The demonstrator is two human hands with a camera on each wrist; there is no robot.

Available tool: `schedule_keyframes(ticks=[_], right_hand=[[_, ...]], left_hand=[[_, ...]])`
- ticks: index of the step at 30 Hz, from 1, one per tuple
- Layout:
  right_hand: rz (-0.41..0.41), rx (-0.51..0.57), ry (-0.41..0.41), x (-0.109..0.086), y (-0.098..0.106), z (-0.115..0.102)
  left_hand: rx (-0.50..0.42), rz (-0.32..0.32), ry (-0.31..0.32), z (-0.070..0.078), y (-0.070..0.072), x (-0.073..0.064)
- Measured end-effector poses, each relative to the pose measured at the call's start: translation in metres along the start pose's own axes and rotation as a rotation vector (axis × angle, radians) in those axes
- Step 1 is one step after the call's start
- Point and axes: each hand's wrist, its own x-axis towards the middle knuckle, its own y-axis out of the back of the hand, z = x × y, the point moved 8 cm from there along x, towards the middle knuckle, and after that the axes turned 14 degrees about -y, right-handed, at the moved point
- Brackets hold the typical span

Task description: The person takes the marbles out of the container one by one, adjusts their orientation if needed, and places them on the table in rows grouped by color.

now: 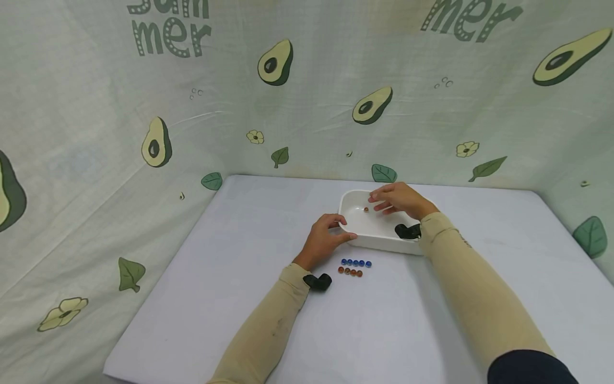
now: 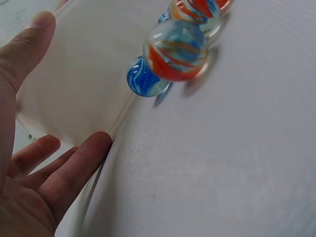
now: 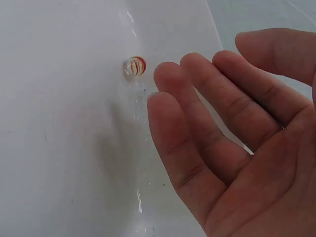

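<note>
A white tray [image 1: 379, 244] stands on the table, with one orange-striped marble [image 3: 136, 66] inside by its wall. My left hand [image 1: 323, 241] holds the tray's near left corner, thumb at the front wall and fingers at the left side. Over the tray's inside hovers my right hand [image 1: 400, 200], fingers loosely bent and apart, nothing in them. In the right wrist view its fingertips are close beside the marble. In front of the tray lie a row of several blue marbles [image 1: 356, 263] and, nearer, a row of several orange marbles [image 1: 350, 271].
The table [image 1: 211, 298] has a white covering. A pale cloth [image 1: 307, 106] printed with avocados and leaves hangs behind it and at the sides. Black wrist mounts [image 1: 317, 282] sit on both sleeves.
</note>
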Motion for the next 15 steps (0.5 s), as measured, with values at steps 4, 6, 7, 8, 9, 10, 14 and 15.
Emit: schedule_keyframes(ticks=[4,6,7,8,9,10,14,15], right_hand=[[-0.017,-0.058,-0.029,0.005,-0.004,0.003],[-0.022,-0.081,-0.034,0.007,-0.006,0.004],[-0.02,-0.089,-0.032,0.008,-0.006,0.004],[-0.015,-0.099,-0.026,0.009,-0.007,0.004],[-0.008,-0.111,-0.016,0.01,-0.007,0.004],[0.001,-0.121,-0.008,0.01,-0.007,0.004],[0.022,-0.162,0.016,0.015,-0.008,0.004],[0.021,-0.173,0.019,0.016,-0.009,0.005]], left_hand=[[0.005,0.0,-0.011,0.001,0.001,0.0],[0.007,-0.002,-0.019,0.001,0.0,0.0],[0.007,-0.002,-0.023,0.001,0.0,0.0],[0.008,-0.002,-0.025,0.001,0.0,0.0],[0.009,-0.003,-0.029,0.001,0.0,0.0],[0.01,-0.004,-0.034,0.001,0.0,0.0],[0.011,-0.005,-0.051,0.003,0.0,0.001],[0.011,-0.007,-0.056,0.003,0.0,0.002]])
